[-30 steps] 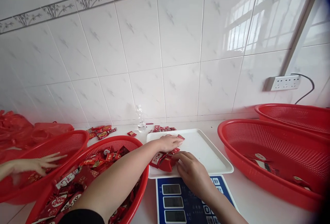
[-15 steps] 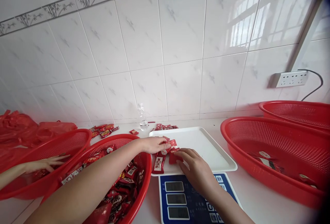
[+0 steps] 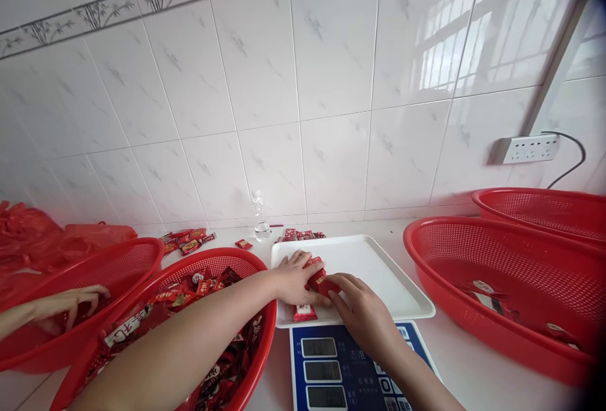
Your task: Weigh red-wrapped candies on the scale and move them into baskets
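On the white tray [image 3: 374, 266] of a weighing scale, my left hand [image 3: 296, 281] presses over several small red snack packets [image 3: 316, 277], its thumb and fingers closed about them. My right hand [image 3: 364, 303] meets it from the other side, gripping a red packet [image 3: 335, 285] between thumb and fingers. Another red packet [image 3: 303, 313] lies under my left hand near the tray's front edge. My left forearm crosses a red basket [image 3: 271, 329] full of wrapped snacks [image 3: 227, 360]. The scale's blue panel [image 3: 360, 376] sits below the tray, partly covered by my right forearm.
Another person's hand [image 3: 71, 307] reaches into a red basket [image 3: 142, 250] at left. Red plastic bags [image 3: 33, 234], loose packets [image 3: 192, 240] and a clear bottle [image 3: 260, 218] stand along the wall. To the right are a red basket [image 3: 421, 234] with few packets and another behind it.
My left hand has moved down and right over the packets, its thumb now round their near side. The packets are bunched between my hands. The other person's hand has shifted slightly left.
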`<state>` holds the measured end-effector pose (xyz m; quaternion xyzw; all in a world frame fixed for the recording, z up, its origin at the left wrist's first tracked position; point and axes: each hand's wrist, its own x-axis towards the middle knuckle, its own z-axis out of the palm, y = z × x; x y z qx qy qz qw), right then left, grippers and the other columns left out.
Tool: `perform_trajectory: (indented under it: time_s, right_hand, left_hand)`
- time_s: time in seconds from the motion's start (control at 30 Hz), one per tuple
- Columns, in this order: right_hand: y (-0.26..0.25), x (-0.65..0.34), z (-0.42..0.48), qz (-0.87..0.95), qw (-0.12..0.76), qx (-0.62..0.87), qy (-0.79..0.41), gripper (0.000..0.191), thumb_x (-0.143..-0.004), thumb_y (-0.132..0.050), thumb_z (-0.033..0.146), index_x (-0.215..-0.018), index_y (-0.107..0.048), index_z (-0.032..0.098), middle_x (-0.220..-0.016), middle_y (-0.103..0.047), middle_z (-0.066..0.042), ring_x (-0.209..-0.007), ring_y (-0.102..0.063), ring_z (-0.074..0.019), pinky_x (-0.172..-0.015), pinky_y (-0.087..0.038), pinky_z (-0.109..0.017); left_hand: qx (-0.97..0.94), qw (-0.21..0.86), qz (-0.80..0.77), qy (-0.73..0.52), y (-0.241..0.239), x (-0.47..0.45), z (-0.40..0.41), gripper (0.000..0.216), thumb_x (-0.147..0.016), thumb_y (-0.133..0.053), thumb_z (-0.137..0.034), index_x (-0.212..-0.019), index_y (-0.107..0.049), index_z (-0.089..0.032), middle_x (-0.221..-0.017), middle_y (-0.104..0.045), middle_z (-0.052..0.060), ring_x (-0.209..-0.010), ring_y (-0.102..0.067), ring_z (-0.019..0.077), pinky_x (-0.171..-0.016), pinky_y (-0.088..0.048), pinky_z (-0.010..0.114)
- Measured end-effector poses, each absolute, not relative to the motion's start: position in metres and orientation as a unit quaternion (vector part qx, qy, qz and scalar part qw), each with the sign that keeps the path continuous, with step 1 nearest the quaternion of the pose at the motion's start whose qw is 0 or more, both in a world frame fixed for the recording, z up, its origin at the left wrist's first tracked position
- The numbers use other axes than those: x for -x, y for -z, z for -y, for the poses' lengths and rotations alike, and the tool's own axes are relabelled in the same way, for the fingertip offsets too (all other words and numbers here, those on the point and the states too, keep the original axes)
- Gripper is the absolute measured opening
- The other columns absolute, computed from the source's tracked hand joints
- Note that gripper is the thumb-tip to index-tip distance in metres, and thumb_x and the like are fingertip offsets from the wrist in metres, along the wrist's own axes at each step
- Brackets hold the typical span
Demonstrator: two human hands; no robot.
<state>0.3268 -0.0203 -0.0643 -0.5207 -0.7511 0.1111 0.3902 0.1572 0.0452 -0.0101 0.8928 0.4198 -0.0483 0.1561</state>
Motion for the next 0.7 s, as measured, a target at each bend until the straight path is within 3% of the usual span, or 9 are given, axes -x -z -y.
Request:
perform_trajectory:
  time_s: [0.07,0.13,0.27,0.37,0.47,0.6,0.7]
  right_hand:
    - [0.065,-0.328,0.019,0.748,0.383,0.53,-0.113,0.029,-0.088,-0.035,0.022,-0.102,-0.061,0.023,-0.104,-0.065,-0.006,-0.093,-0.06,-0.0208,-0.077,-0.048,-0.034]
    - [0.066,-0.329,0.018,0.743,0.381,0.537,-0.118,0.031,-0.088,-0.033,0.021,-0.102,-0.061,0.022,-0.101,-0.065,-0.006,-0.09,-0.06,-0.0201,-0.076,-0.047,-0.033]
    - [0.067,-0.331,0.016,0.738,0.376,0.548,-0.123,0.031,-0.087,-0.032,0.02,-0.101,-0.06,0.021,-0.097,-0.065,-0.007,-0.086,-0.06,-0.0196,-0.074,-0.046,-0.032]
    - [0.067,-0.331,0.016,0.731,0.373,0.559,-0.115,0.032,-0.087,-0.031,0.021,-0.101,-0.06,0.021,-0.097,-0.064,-0.007,-0.085,-0.06,-0.0195,-0.073,-0.046,-0.032]
    - [0.064,-0.33,0.018,0.73,0.36,0.57,-0.116,0.034,-0.088,-0.031,0.022,-0.105,-0.061,0.021,-0.103,-0.064,-0.008,-0.091,-0.059,-0.0207,-0.077,-0.046,-0.033]
    - [0.059,-0.328,0.022,0.742,0.334,0.569,-0.12,0.037,-0.088,-0.032,0.022,-0.109,-0.062,0.023,-0.107,-0.065,-0.007,-0.096,-0.059,-0.0217,-0.079,-0.046,-0.034]
    - [0.058,-0.328,0.023,0.748,0.33,0.565,-0.114,0.037,-0.088,-0.032,0.022,-0.107,-0.064,0.023,-0.107,-0.066,-0.006,-0.096,-0.06,-0.0212,-0.078,-0.047,-0.033]
  left_hand:
    - [-0.898,0.135,-0.418,0.01,0.013,-0.164,-0.044,0.078,-0.072,-0.048,-0.072,-0.134,-0.038,-0.026,-0.141,-0.036,0.012,-0.134,-0.023,0.0357,-0.104,-0.026,0.052]
    - [-0.895,0.124,-0.428,-0.006,0.013,-0.169,-0.042,0.073,-0.076,-0.044,-0.071,-0.132,-0.041,-0.024,-0.137,-0.041,0.013,-0.13,-0.029,0.0339,-0.103,-0.029,0.049]
    - [-0.871,0.165,-0.461,0.028,0.002,-0.165,-0.041,0.079,-0.08,-0.036,-0.071,-0.142,-0.028,-0.023,-0.151,-0.022,0.013,-0.138,-0.017,0.0342,-0.107,-0.023,0.051]
    - [-0.862,0.217,-0.449,0.093,-0.008,-0.156,-0.043,0.104,-0.064,-0.056,-0.074,-0.147,-0.016,-0.025,-0.155,-0.006,0.01,-0.14,-0.001,0.0365,-0.109,-0.015,0.054]
    - [-0.862,0.237,-0.432,0.12,-0.012,-0.15,-0.043,0.124,-0.049,-0.072,-0.068,-0.147,-0.01,-0.027,-0.155,0.001,0.009,-0.139,0.005,0.0381,-0.109,-0.014,0.056]
    - [-0.857,0.224,-0.455,0.091,-0.002,-0.153,-0.039,0.12,-0.052,-0.071,-0.068,-0.147,-0.009,-0.031,-0.155,0.008,0.007,-0.139,-0.003,0.04,-0.108,-0.015,0.058]
    - [-0.862,0.192,-0.463,0.075,0.007,-0.158,-0.037,0.112,-0.059,-0.063,-0.071,-0.147,-0.007,-0.031,-0.155,0.005,0.008,-0.14,-0.002,0.0365,-0.108,-0.011,0.059]
